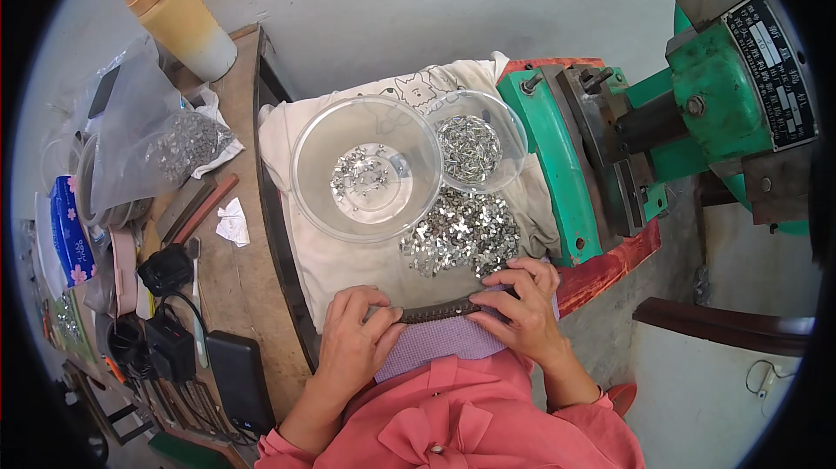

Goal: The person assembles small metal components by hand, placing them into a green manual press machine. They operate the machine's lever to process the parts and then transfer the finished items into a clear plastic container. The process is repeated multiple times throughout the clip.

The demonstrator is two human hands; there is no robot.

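A narrow dark strip (pixel 435 311) with a row of small notches or pieces along it lies across the near edge of the cloth. My left hand (pixel 355 334) pinches its left end between thumb and fingers. At the other end, my right hand (pixel 524 308) grips the strip, with its upper fingers beside a loose pile of small shiny metal pieces (pixel 466 229). Beyond the pile stands a clear round tub (pixel 305 164) with a few metal pieces on its bottom. A smaller clear tub (pixel 514 134) to its right holds many slim silvery pieces.
Close on the right is a green press machine (pixel 723 94) on a red-topped stand (pixel 623 269). The wooden table (pixel 252 295) at left carries a yellow bottle (pixel 187 25), a plastic bag of metal bits (pixel 187 142), a black power bank (pixel 239 377) and cables. A beige cloth (pixel 322 269) lies under the tubs.
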